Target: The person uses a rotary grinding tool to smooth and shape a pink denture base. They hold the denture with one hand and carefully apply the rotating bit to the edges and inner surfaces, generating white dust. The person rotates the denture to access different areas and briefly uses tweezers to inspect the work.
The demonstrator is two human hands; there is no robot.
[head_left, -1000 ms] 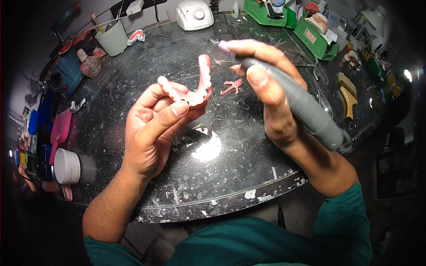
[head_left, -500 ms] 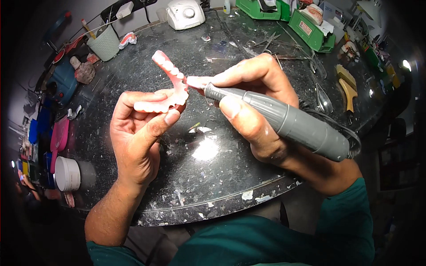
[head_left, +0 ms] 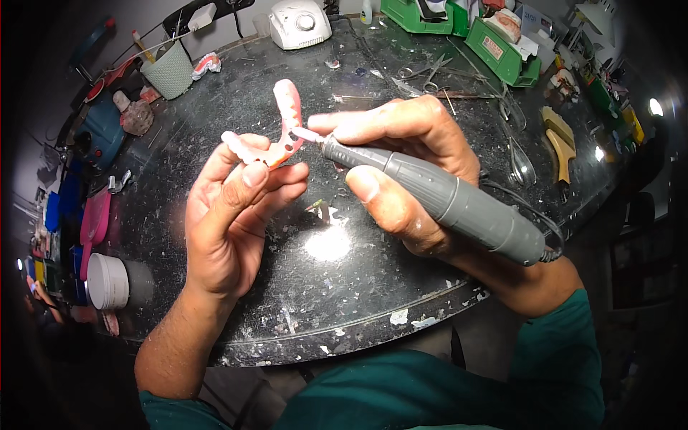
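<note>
A dental lab, by its look: a pink denture (head_left: 288, 107) and a grey rotary handpiece (head_left: 459, 204), a white control box (head_left: 290, 32) with a dial (head_left: 305, 24) far on the scuffed black desk (head_left: 373, 301), green bins (head_left: 512, 66) far right.

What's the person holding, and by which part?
The left grip holds a pink denture by its left side; the right grip holds a grey rotary handpiece near its front end.

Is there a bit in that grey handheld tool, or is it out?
In: a pale, tapered bit juts from the grey tool at its narrow end, toward the pink denture.
</note>
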